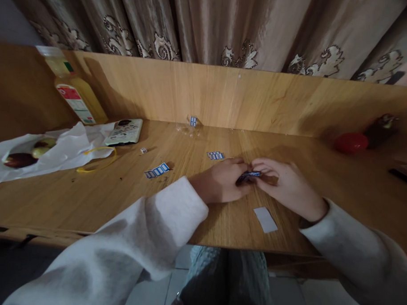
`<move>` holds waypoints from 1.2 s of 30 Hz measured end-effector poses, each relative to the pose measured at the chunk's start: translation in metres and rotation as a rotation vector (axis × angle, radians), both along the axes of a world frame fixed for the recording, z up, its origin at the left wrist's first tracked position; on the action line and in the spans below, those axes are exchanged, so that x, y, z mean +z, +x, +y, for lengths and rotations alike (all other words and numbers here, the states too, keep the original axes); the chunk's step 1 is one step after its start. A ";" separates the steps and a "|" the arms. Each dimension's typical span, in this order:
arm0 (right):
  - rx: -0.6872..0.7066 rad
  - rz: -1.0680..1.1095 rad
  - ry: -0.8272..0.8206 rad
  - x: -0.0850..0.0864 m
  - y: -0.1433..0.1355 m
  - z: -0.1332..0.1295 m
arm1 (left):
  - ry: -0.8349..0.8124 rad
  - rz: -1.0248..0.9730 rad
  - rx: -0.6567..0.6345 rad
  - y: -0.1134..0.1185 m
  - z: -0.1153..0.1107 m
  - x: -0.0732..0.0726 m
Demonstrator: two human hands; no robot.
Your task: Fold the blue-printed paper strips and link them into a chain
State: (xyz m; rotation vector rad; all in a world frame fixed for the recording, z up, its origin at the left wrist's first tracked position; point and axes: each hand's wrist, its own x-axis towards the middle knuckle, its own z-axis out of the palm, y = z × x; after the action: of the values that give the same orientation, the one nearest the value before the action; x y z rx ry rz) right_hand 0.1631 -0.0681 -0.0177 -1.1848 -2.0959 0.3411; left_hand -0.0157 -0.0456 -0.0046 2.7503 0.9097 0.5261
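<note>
My left hand [222, 180] is closed around a small dark object with a blue, shiny edge [252, 174], just above the wooden desk [206, 219]. From the other side, the fingertips of my right hand [286, 183] pinch its edge. Fingers cover most of it, so its kind cannot be made out. Beyond my left hand lies a short row of blue-and-white rectangular pieces [215, 155]. A similar blue-bordered strip [157, 170] rests further left. Below my right hand, a plain white rectangular piece [266, 219] lies flat near the desk's front edge.
At left stand a bottle of yellow liquid [78, 97], a white plastic bag [69, 144] with fruit, a yellow loop [100, 160] and a patterned case [125, 131]. A small blue-and-white piece [193, 121] is by the back board [221, 94]. A red round object [352, 143] sits right.
</note>
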 end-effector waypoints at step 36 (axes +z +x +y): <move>0.102 0.155 -0.123 0.000 0.001 0.012 | 0.124 -0.100 -0.113 -0.009 0.021 0.008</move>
State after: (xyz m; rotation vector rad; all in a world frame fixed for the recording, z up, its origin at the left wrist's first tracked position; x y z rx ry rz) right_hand 0.1638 -0.0563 -0.0177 -1.0865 -2.0280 0.5983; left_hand -0.0250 -0.0247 0.0032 2.8341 0.7167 0.7139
